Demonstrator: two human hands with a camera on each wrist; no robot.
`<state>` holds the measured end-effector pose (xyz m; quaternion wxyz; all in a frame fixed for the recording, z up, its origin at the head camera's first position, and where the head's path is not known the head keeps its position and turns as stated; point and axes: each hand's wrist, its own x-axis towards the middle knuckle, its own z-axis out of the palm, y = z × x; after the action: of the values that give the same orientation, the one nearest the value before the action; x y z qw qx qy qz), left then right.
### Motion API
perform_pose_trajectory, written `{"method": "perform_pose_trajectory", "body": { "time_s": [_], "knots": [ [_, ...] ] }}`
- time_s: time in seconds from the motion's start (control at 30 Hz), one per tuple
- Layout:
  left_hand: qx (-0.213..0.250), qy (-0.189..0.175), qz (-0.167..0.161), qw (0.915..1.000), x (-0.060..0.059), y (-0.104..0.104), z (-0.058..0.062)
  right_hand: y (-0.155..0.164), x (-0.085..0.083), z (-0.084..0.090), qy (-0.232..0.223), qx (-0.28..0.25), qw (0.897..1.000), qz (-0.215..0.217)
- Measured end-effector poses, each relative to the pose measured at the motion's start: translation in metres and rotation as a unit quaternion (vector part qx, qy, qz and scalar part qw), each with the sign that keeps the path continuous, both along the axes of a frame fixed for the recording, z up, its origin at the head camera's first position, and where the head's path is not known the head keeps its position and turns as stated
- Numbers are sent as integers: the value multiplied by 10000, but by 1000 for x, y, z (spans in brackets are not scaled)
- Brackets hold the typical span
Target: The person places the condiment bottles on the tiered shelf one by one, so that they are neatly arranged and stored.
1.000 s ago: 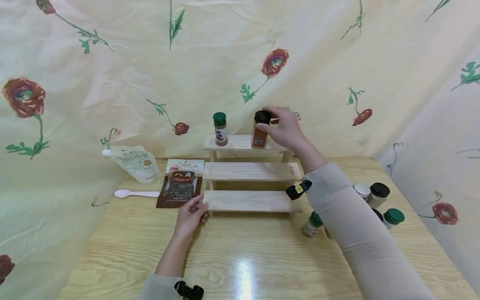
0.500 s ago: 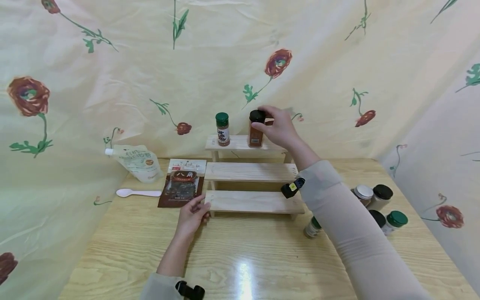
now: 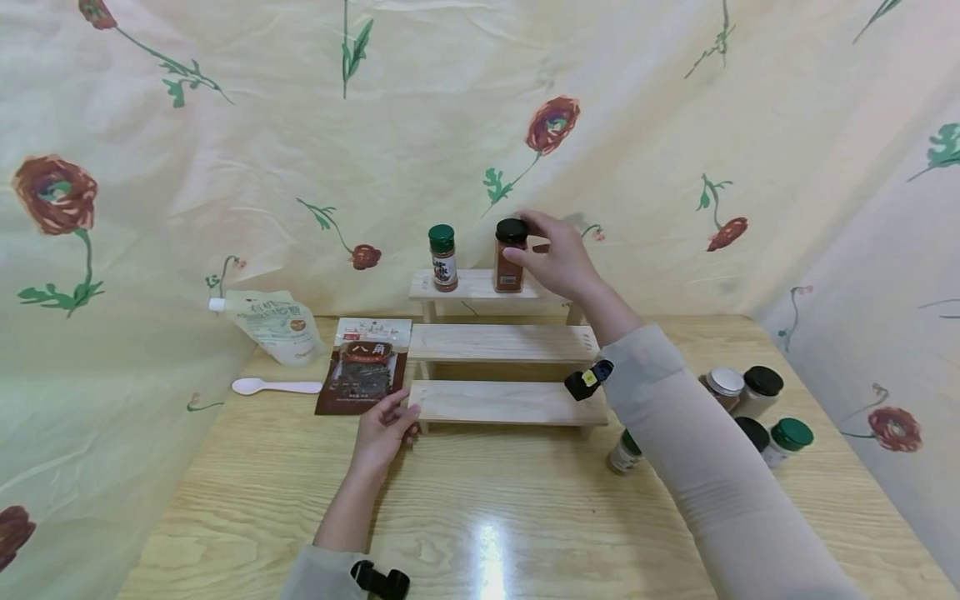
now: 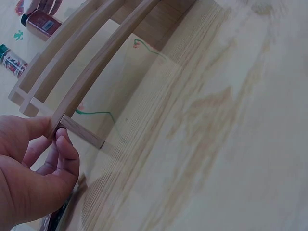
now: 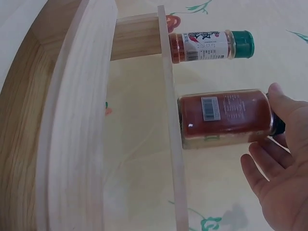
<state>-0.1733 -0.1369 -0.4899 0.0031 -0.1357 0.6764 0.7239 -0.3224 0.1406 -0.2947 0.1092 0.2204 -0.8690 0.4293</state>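
Square clear jar of red-brown spice with a black lid stands upright on the top tier of a pale wooden three-tier rack. Nearest, above the light wood-grained worktop, the left hand pinches the left end of the lowest tier, probably to steady it. Off the right end, a small green-capped bottle is partly covered by the grey right sleeve; farther right is a group of jars with black, pale and green lids. Left of the rack lie a white spoon and a brown-and-white packet, with a white spouted pouch behind.

On the far tier, the right hand has a narrow grip around the jar's top, thumb across the front. The base appears to meet the board; how much weight it bears I cannot tell. A slim green-capped shaker stands to its left, apart.

This looks like the placing step, nearly finished. My judgement is that the next move calls for settling the base flat, loosening thumb and fingers evenly, then withdrawing without dragging the lid, while the left hand holds the rack firm.
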Motion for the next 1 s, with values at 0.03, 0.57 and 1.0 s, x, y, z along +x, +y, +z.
{"method": "perform_pose_trajectory", "body": {
  "time_s": [0.03, 0.57, 1.0],
  "knots": [
    [-10, -2, 4, 10000, 0, 0, 0, 2, 2, 0, -21, 16, 10000, -36],
    [-5, -65, -14, 10000, 1, 1, -1, 52, 24, -19, 107, -131, 9993, -328],
    [-21, -68, 4, 10000, 1, 2, 1, 101, 44, -37, 137, -92, 9976, -671]
  ]
}}
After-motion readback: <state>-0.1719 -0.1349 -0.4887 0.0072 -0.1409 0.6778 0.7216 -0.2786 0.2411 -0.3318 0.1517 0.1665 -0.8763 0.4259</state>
